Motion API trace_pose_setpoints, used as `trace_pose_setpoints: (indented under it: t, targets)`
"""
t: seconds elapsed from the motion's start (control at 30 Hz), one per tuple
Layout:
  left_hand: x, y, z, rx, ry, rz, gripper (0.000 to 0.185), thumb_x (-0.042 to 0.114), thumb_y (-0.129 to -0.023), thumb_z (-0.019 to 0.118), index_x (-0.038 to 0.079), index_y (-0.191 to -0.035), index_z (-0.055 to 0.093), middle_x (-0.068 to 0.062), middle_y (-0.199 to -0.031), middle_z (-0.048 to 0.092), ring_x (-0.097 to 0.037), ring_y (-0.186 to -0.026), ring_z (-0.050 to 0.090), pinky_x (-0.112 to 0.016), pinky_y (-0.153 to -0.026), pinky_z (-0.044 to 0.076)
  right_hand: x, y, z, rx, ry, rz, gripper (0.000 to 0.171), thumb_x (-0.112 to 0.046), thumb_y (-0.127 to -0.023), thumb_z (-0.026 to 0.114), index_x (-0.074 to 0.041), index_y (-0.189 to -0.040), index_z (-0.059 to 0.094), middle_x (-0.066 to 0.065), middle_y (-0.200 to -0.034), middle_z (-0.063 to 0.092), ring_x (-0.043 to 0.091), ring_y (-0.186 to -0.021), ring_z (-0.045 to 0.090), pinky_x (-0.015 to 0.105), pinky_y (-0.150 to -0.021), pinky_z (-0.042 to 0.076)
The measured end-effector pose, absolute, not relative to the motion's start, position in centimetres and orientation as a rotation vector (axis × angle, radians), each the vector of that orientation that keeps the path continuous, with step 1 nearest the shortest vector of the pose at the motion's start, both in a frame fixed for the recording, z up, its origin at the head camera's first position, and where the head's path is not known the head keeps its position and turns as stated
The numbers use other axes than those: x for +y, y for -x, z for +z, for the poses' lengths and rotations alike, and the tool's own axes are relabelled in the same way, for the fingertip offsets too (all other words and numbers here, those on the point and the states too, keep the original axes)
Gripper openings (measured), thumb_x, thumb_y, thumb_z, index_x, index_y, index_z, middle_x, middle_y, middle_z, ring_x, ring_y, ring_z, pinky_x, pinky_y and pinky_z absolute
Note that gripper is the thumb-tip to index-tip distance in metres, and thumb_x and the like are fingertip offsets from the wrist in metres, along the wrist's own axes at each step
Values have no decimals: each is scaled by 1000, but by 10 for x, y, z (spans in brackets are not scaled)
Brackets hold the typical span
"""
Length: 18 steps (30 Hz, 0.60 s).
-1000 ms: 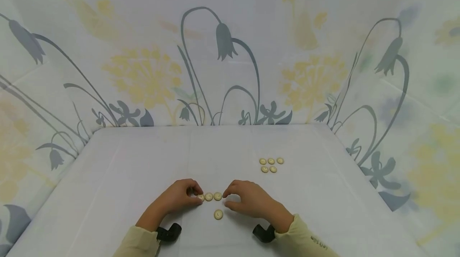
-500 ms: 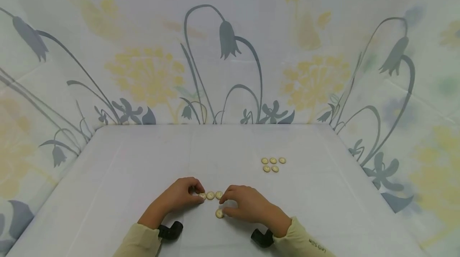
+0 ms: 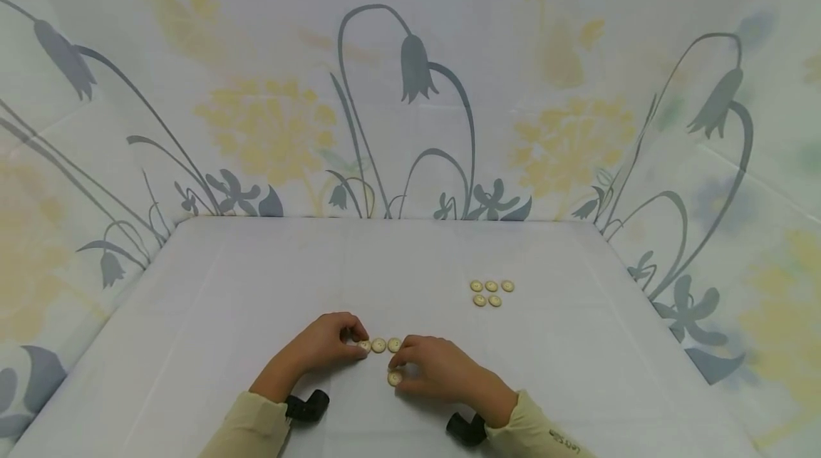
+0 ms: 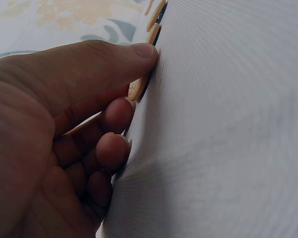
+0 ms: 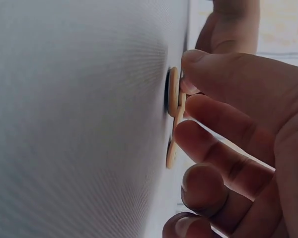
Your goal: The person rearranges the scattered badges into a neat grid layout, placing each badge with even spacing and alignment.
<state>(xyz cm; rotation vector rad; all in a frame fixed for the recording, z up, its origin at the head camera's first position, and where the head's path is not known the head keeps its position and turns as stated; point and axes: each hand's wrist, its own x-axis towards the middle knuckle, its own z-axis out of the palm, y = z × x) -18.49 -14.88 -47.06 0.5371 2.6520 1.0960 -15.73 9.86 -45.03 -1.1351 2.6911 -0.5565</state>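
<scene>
Head view puts the lone button (image 3: 395,377) right at your right hand (image 3: 442,372): it lies flat on the white tablecloth (image 3: 256,280), just under your curled fingertips (image 3: 403,365), on the side of that hand that faces your left hand. Your right thumb and first fingers are bent in around it, pinching or about to pinch. The right wrist view shows a fingertip (image 5: 198,62) pressed on a button's edge (image 5: 173,91), but whether the thumb has closed from the other side you cannot tell.

Just beyond that button, away from you, runs the row of three buttons (image 3: 379,345), its long axis going across from one hand to the other. The lone button sits below the row's right end, near it but not touching, so your right hand is much the nearer one to it.

Your left hand (image 3: 321,351) is at the row's other end. Its thumb (image 4: 114,59) and curled fingers pinch the leftmost button (image 4: 136,89) against the cloth, as the left wrist view shows, with the rest of the row trailing away past the thumb tip.

Farther out, well apart from your right hand and ahead of it to the right, a cluster of five buttons (image 3: 490,293) lies in two short rows. A floral curtain (image 3: 410,87) stands behind the table.
</scene>
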Motion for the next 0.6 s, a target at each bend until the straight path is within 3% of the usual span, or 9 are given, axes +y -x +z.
trace_pose_setpoints:
  t: [0.6]
  targets:
    - [-149,186,-472,2646,-555,1099,17,28,-79,80,21,-91,69,8,-84,61,-11,-74,50,-24,-64,41,97,157,-453,2694,1185,-536,19,-29,-86,73,-25,-104,73,-13,-100,64,-1,-86,57,22,-77,49]
